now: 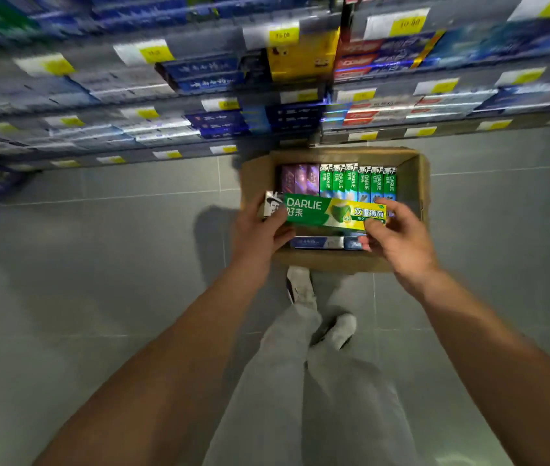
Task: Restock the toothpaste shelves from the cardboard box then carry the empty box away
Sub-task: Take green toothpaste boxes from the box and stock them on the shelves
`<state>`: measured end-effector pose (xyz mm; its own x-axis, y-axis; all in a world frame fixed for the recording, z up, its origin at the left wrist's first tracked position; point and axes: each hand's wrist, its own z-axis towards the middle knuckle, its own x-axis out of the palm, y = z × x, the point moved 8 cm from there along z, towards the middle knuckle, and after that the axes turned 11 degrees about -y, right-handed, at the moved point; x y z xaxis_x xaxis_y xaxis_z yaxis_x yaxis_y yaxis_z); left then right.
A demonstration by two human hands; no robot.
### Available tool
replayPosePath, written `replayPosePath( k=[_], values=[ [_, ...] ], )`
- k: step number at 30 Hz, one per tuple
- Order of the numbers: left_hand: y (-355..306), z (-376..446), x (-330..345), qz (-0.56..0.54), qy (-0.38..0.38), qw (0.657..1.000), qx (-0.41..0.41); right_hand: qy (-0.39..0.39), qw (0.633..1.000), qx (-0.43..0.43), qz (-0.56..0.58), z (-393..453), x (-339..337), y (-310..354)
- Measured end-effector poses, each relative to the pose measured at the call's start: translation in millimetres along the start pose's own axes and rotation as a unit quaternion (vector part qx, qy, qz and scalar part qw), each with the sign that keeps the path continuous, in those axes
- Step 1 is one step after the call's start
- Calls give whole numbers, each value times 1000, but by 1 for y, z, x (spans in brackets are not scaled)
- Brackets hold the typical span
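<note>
From the head camera I look straight down past both forearms to a grey tiled floor (105, 270). My left hand (260, 230) is closed on the left end of a green DARLIE toothpaste carton (325, 212), thumb over its front face near the printed figure. My right hand (397, 237) pinches the yellow right end of the same carton, thumb on the front and fingers behind it. The carton lies level, lengthwise from left to right, and sits over the open cardboard box (416, 190).

The box stands on the floor just in front of the bottom shelf, flaps open. Inside, along the far wall, I count 6 green DARLIE cartons (357, 181) standing upright side by side, and to their left 3 purple cartons (300, 178), also upright. Below the held carton, near the box's near wall, blue and white cartons (320, 242) lie flat; I cannot tell how many.

The toothpaste shelves (152, 95) fill the top of the view in several tiers, heavily blurred. I can make out rows of blue cartons, a yellow carton (300, 58) near the middle, red and white cartons (367, 62) to its right, and yellow price tags (408, 23) along the shelf edges.

Below the box I see grey trousers (300, 381) and 2 light shoes (300, 287), 1 set ahead of the other.
</note>
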<state>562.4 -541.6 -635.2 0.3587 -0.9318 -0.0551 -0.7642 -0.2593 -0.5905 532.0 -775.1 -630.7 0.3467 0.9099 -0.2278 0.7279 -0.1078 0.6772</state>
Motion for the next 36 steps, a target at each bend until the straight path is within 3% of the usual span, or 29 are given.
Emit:
replayPosePath(
  k=[8, 19, 30, 36],
  values=[
    [-57, -116, -93, -84, 5, 994, 75, 6, 994, -31, 101, -152, 19, 50],
    [-129, -255, -253, -154, 50, 965, 208, 50, 968, -205, 135, -359, 77, 105],
    [-285, -344, -398, -217, 74, 910, 345, 146, 910, -343, 182, -513, 190, 237],
    [-387, -362, -483, -240, 75, 878, 407, 158, 882, -404, 186, -573, 279, 308]
  ],
)
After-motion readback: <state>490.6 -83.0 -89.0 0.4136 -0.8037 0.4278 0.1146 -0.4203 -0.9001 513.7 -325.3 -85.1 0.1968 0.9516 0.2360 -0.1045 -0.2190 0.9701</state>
